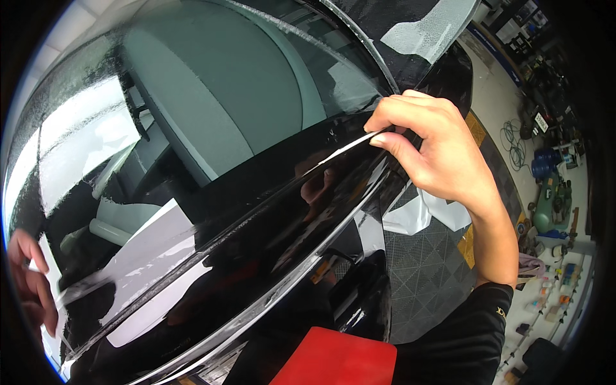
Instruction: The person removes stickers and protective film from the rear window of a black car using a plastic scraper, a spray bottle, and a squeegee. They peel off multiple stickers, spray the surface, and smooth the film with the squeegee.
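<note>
My right hand is closed, thumb and bent fingers pinching the pale edge of a thin film at the glossy black edge of a car's large window. The film's pale edge slants down and left from the fingertips along the black border. At the far left rim my left hand shows only in part, its fingers bent close to the glass. What it holds, if anything, is hidden. Below it, what looks like its reflection shows in the dark surface. The glass carries wet streaks and bright reflections.
A wet dark panel with a greyish patch lies beyond my right hand. Crumpled white sheeting rests on the grey tiled floor. On the right are a coiled green hose, a blue container and shelves with small items.
</note>
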The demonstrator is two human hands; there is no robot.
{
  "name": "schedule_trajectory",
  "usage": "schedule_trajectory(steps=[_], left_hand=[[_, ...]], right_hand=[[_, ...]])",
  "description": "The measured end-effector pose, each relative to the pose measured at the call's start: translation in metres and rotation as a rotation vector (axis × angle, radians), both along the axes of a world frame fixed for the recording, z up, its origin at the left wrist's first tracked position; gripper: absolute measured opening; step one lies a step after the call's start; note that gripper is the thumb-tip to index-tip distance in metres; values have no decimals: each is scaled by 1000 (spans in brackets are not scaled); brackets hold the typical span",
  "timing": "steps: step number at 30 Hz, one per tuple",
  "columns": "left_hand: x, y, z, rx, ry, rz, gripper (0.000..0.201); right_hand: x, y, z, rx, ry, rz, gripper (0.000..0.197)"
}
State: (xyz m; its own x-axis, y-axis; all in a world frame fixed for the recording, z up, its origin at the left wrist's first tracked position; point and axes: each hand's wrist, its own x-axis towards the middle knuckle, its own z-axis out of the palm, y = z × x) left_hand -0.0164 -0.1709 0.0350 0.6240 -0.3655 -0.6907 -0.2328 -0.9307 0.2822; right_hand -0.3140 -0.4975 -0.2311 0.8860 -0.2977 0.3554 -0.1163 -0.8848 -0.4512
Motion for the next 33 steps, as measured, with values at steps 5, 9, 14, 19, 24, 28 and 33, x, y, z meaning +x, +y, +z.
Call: schedule_trajectory(steps=[5, 9, 14, 19, 24, 28, 33], left_hand=[[-22, -62, -47, -233, -23, -224, 30], [-37, -99, -87, -172, -111, -484, 17], [-27, -94, -107, -289, -78, -505, 28], [-11, -76, -107, -333, -88, -392, 35], [-8, -59, -102, -272, -213, -417, 36], [0, -45, -100, -322, -296, -446, 39], [23, -30, -80, -111, -360, -508, 40]], right_hand=[[0, -1, 2, 3, 9, -3, 15], [2, -1, 0, -6, -8, 8, 15], [3, -4, -7, 23, -25, 18, 14], [3, -4, -9, 21, -24, 23, 12], [-3, -6, -5, 0, -6, 17, 13], [-5, -7, -6, 0, -1, -2, 15], [-5, -11, -9, -12, -13, 0, 15]])
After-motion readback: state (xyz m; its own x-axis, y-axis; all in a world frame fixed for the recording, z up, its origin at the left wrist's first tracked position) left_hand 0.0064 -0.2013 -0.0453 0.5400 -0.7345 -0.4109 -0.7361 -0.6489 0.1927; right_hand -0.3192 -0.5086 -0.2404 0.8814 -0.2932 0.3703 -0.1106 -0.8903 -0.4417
